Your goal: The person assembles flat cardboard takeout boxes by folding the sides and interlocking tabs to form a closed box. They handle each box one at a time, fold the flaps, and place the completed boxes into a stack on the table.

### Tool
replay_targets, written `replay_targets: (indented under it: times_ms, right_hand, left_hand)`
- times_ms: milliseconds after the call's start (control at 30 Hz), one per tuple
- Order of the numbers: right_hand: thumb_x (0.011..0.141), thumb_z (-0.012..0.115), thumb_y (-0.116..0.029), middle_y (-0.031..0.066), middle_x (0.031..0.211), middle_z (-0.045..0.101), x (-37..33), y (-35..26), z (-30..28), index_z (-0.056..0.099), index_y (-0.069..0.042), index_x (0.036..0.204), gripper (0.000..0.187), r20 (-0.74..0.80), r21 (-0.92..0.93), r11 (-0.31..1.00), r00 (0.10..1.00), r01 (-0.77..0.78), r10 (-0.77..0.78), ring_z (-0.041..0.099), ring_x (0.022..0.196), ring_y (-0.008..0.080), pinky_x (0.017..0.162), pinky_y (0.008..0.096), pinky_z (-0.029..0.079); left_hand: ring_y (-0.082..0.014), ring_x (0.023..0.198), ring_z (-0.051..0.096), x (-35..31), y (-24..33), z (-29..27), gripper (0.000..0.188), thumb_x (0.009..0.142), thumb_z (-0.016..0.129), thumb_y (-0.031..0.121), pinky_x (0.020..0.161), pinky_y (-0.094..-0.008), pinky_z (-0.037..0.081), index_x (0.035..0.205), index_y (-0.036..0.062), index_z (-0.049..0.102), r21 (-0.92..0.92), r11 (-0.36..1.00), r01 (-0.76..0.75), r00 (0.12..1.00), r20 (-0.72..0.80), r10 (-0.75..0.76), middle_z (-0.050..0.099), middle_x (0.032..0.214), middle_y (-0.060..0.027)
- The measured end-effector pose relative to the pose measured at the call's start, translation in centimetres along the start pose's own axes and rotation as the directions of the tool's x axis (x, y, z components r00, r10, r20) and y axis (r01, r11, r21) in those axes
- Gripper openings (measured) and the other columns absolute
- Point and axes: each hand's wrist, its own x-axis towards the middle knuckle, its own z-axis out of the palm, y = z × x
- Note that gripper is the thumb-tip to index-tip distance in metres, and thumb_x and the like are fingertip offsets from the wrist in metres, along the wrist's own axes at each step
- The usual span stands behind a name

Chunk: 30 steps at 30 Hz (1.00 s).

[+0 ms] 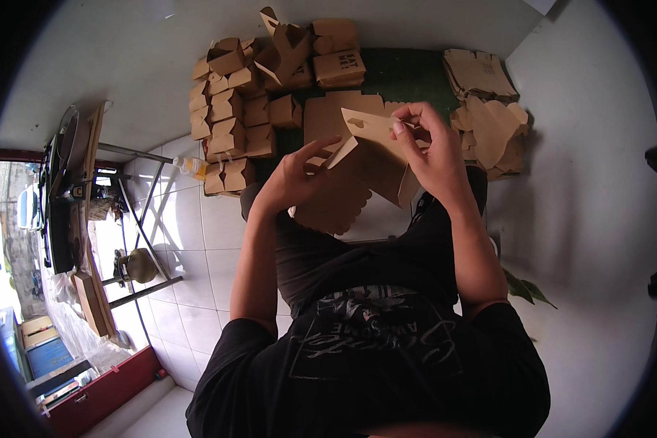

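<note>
Above my lap is a partly folded brown cardboard box [379, 139], its panels standing at angles and a handle cut-out showing in the upper panel. My right hand [434, 150] pinches that panel's upper right edge between thumb and fingers. On the other side, my left hand [296, 177] has its index finger and thumb about the box's left side flap. Beneath the box lie flat brown cardboard blanks [328, 208] with scalloped edges, partly hidden by it and my hands.
Folded small boxes [226, 109] are stacked at the far left, beside an opened box [281, 51] and printed packs [339, 69]. Flat cardboard pieces [489, 131] pile up at the right. A bottle [190, 166] and a metal-legged table [150, 212] stand left.
</note>
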Motion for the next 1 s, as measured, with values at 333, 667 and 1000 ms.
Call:
replay_targets:
  times_ms: [333, 667, 1000]
  right_hand:
    - [0.115, 0.077, -0.031, 0.0051, 0.114, 0.079, -0.1, 0.5, -1.5, 0.074, -0.006, 0.138, 0.034, 0.257, -0.004, 0.993, 0.959, -0.12, 0.117, 0.076, 0.109, 0.0163, 0.097, 0.036, 0.062]
    - [0.122, 0.06, -0.052, 0.0058, 0.114, 0.076, 0.2, 1.3, -2.4, 0.075, -0.007, 0.145, 0.053, 0.333, -0.011, 0.973, 0.916, -0.232, 0.223, 0.071, 0.109, 0.013, 0.1, 0.0342, 0.059]
    - [0.126, 0.053, -0.044, 0.0074, 0.109, 0.08, 0.2, 2.9, -1.3, 0.075, -0.005, 0.146, 0.049, 0.329, 0.14, 0.953, 0.92, -0.27, 0.212, 0.079, 0.102, 0.0168, 0.097, 0.0359, 0.065]
  left_hand:
    - [-0.0255, 0.092, 0.085, 1.8, 3.8, -1.3, 0.062, 0.095, 0.072, 0.002, 0.087, -0.0384, 0.067, 0.153, 0.0221, 0.077, 0.308, 0.95, -0.055, 0.995, 0.1, 0.025, 0.086, 0.117, -0.0158]
    - [-0.0348, 0.112, 0.082, 3.5, 7.1, -2.0, 0.044, 0.094, 0.071, 0.003, 0.105, -0.0465, 0.064, 0.131, 0.019, 0.088, 0.642, 0.747, -0.171, 0.984, 0.151, 0.094, 0.086, 0.124, -0.0132]
    - [-0.0354, 0.097, 0.084, 3.8, 10.1, -1.9, 0.025, 0.092, 0.075, 0.007, 0.089, -0.049, 0.065, 0.112, 0.0116, 0.09, 0.731, 0.658, -0.177, 0.965, -0.002, 0.262, 0.086, 0.099, -0.0169]
